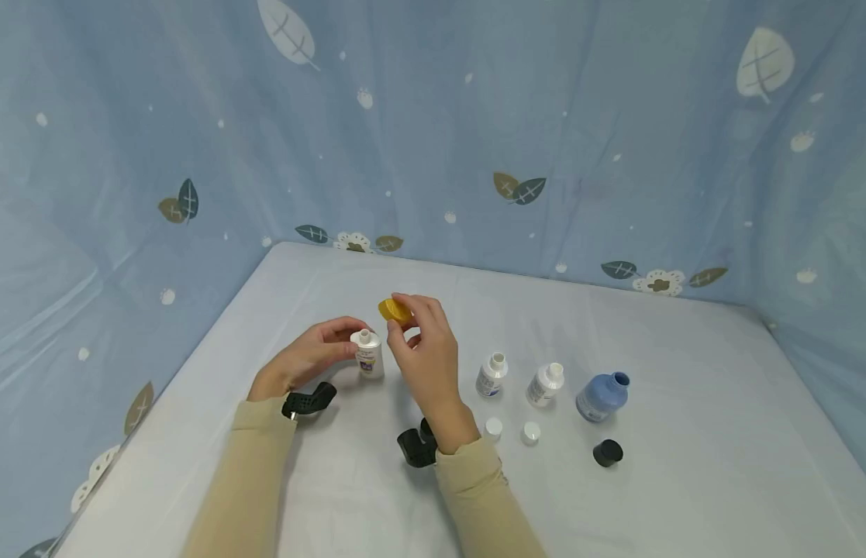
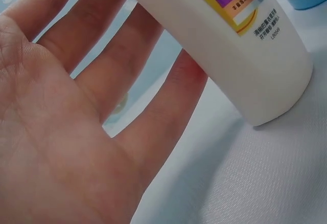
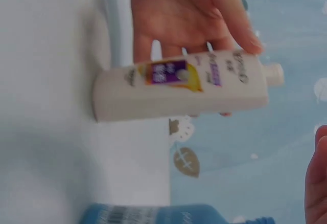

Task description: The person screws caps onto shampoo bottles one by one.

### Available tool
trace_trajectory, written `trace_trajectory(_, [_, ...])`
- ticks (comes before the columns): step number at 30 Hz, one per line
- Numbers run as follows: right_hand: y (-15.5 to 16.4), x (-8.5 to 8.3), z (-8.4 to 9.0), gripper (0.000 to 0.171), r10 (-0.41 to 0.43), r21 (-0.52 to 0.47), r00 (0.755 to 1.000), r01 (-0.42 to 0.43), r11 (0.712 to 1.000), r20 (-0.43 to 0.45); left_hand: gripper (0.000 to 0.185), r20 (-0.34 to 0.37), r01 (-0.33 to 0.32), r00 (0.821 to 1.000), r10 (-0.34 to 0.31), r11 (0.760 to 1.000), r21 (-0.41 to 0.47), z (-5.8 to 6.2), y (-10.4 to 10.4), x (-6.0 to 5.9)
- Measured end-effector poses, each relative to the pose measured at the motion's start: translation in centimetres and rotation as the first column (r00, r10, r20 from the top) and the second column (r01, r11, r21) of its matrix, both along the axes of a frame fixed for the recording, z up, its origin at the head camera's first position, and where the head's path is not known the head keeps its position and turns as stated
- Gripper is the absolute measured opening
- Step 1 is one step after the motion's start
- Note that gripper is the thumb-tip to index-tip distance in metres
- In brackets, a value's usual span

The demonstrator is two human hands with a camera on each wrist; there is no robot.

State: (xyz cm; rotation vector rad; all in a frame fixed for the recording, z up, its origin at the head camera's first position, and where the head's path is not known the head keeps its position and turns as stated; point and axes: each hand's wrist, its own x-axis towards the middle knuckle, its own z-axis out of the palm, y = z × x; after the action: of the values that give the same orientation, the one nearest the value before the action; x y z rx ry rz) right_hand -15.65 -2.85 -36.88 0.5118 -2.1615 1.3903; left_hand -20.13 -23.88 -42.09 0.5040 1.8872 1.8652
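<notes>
Left hand (image 1: 308,358) gripped the white bottle (image 1: 368,356), fingers and thumb curled round its body, bottle upright on the white table (image 1: 684,403) with its neck uncapped. Left wrist view showed the bottle (image 2: 240,45) lying against the fingers (image 2: 168,106), base on the table surface. Right wrist view had the same bottle (image 3: 179,88) backed by the left hand (image 3: 189,19). Right hand (image 1: 422,353) sat just right of the bottle, slightly above it, pinching a yellow cap (image 1: 394,310) between thumb and fingertips; the cap was up and to the right of the bottle neck, near but not touching. Further right on the table: two small white bottles (image 1: 491,375) (image 1: 545,384), both open, then a blue bottle (image 1: 602,396), also open. In front of them lay two white caps (image 1: 493,427) (image 1: 531,432) and a black cap (image 1: 607,452). Black wrist mounts showed at both wrists (image 1: 307,401) (image 1: 416,447). Blue leaf-print curtain (image 1: 433,132) behind the table.
</notes>
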Motion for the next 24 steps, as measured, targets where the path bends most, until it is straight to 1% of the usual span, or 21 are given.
trace_trajectory(3, [-0.6,0.4,-0.3,0.032,0.050,0.023,0.998,-0.051,0.998,0.027,0.033,0.001,0.003,1.000,-0.003,1.000,0.003,-0.2,0.0,0.0])
trace_trajectory(7, [-1.3,0.7,-0.4,0.032,0.080,0.064,0.996,-0.083,0.995,0.046,0.034,-0.001,-0.007,1.000,0.007,1.000,-0.013,-0.1,0.2,-0.1])
trace_trajectory(9, [-1.5,0.7,-0.6,0.032,0.070,0.082,0.996,-0.074,0.994,0.050,0.033,-0.005,-0.005,1.000,0.005,1.000,-0.011,-0.1,0.4,-0.1])
trace_trajectory(12, [-1.6,0.8,-0.8,0.033,0.056,0.127,0.997,-0.062,0.990,0.051,0.032,-0.019,0.013,1.000,-0.013,0.999,0.029,-0.2,0.5,-0.1])
trace_trajectory(16, [-1.7,0.8,-0.9,0.034,0.039,0.190,0.998,-0.048,0.981,0.054,0.031,-0.006,0.015,1.000,-0.014,0.997,0.073,-0.4,0.6,-0.2])
trace_trajectory(20, [-1.8,0.8,-1.1,0.035,0.027,0.211,0.998,-0.040,0.977,0.064,0.028,-0.002,0.014,1.000,-0.014,0.996,0.084,-0.4,0.5,-0.1])
trace_trajectory(24, [-2.1,0.8,-1.2,0.035,0.025,0.220,0.998,-0.038,0.975,0.061,0.027,-0.021,0.037,0.999,-0.035,0.994,0.102,-0.3,0.3,0.0])
